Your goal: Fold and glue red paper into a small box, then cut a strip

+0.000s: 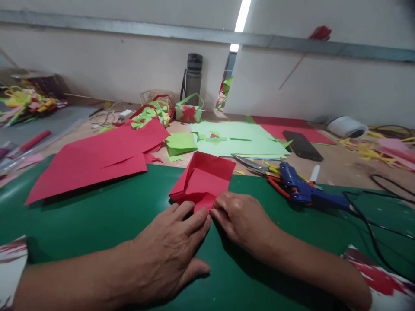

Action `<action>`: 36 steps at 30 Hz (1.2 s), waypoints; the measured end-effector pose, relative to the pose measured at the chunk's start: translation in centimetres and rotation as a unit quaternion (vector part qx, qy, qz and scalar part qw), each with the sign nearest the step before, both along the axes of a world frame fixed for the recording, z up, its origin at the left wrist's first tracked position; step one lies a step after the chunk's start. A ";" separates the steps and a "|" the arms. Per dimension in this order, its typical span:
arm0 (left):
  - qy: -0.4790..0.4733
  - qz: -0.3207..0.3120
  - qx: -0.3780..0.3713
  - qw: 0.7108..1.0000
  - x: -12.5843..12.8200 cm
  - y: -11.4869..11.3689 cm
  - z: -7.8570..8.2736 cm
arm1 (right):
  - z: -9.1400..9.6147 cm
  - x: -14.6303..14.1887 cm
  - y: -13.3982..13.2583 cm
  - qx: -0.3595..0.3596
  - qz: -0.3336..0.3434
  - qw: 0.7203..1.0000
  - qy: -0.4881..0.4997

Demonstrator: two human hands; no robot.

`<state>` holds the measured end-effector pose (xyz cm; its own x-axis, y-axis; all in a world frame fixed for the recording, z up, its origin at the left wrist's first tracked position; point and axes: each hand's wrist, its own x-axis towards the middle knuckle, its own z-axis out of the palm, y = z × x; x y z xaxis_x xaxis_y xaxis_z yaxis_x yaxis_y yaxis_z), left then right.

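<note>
1. Pale wall panels with a metal rail across them stand behind a brown worktop, whose near part is covered by a green mat.
2. One red paper box, raised at its sides and without a lid, sits on the mat near its far edge, about midway between the worktop's left and right edges.
3. Its near side looks loose and partly folded in. The left hand lies loosely spread, fingertips pressing on that near edge, thumb held away from the paper. The right hand is closed to a tight pinch, thumb against finger, on the near right corner.
4. Judging by its look, the box is very light, fairly stiff along its creases but easily bent or crushed across its walls, and not very slippery. Best holds would be the folded corners and creased edges, pinched gently.
5. Counted toward the worktop's far edge: one dark bottle, and one small green basket with one red bow.
6. Toward the right edge: one phone, one blue glue gun and one white roll. Scissor blades show beside the gun; overlapping handles leave the number of tools unclear.
7. Toward the left: at least two large red sheets, overlapping.
</note>
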<state>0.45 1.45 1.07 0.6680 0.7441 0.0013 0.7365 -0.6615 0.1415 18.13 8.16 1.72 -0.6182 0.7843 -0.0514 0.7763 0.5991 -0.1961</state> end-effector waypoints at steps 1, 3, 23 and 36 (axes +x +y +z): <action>0.003 0.000 0.000 1.000 0.0 0.0 0.1 | 0.0 0.0 0.0 -0.002 -0.001 1.000 0.001; 0.005 0.001 -0.002 1.000 0.1 0.0 0.2 | 0.1 0.3 0.2 -0.010 -0.013 1.000 0.010; -0.032 0.012 -0.015 0.999 0.0 0.0 0.6 | -0.9 4.0 0.7 0.199 0.321 0.925 -0.025; -0.033 -0.006 -0.011 0.999 -0.2 -0.1 0.8 | -0.3 5.6 1.3 0.226 0.371 0.897 -0.078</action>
